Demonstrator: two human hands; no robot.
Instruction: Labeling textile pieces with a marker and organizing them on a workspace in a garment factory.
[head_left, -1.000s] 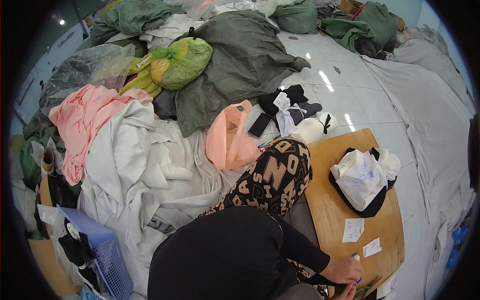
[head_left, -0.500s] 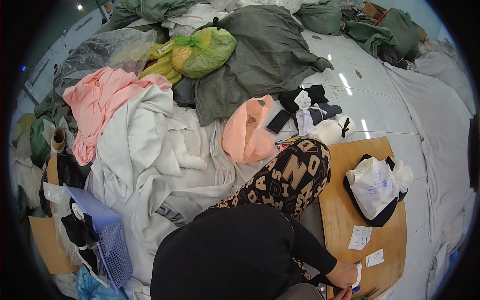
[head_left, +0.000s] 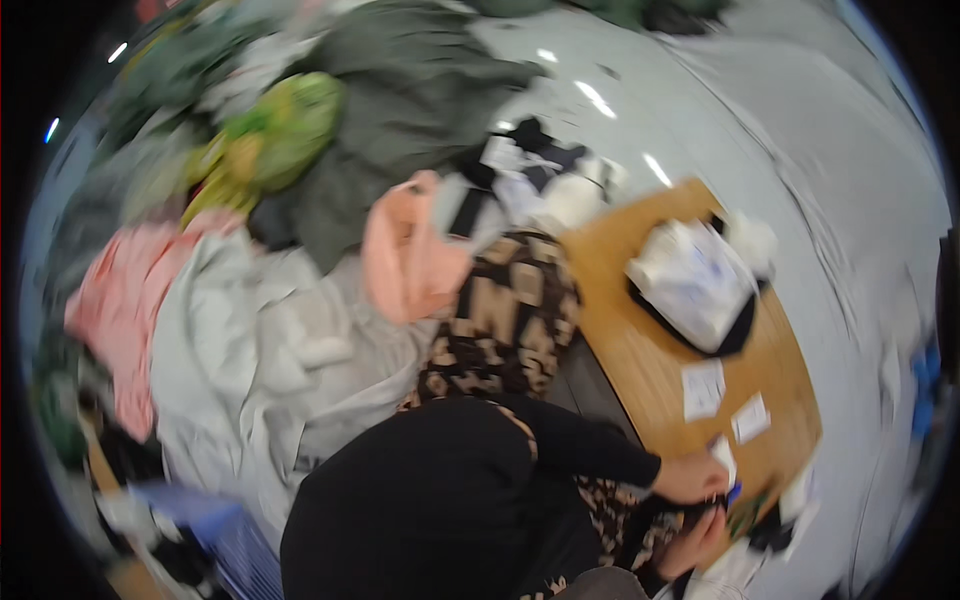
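My left hand (head_left: 692, 478) reaches over the near edge of the low wooden board, its fingers closed beside a small white slip (head_left: 724, 455). A small blue item (head_left: 735, 492) shows at its fingertips; blur hides its kind. Just below, my right hand (head_left: 695, 540) is partly in view, fingers curled together. Something dark, perhaps black cloth (head_left: 695, 512), lies between the two hands; I cannot make out what either one grips. Two more paper slips, a larger one (head_left: 703, 390) and a smaller one (head_left: 750, 418), lie on the board. Beyond them sits a white-and-black cloth bundle (head_left: 695, 285) with a written-on paper.
The wooden board (head_left: 620, 270) stands right of my patterned trouser knee (head_left: 505, 310). A peach plastic bag (head_left: 405, 255), black and white bundles (head_left: 525, 165) and pale cloth (head_left: 215, 330) lie around. A blue-violet basket (head_left: 225, 530) stands at lower left; grey sheeting (head_left: 830, 180) covers the right side.
The view has swung, so the board and bundles sit farther left and higher. More of my right hand shows now, along with the dark material between the hands.
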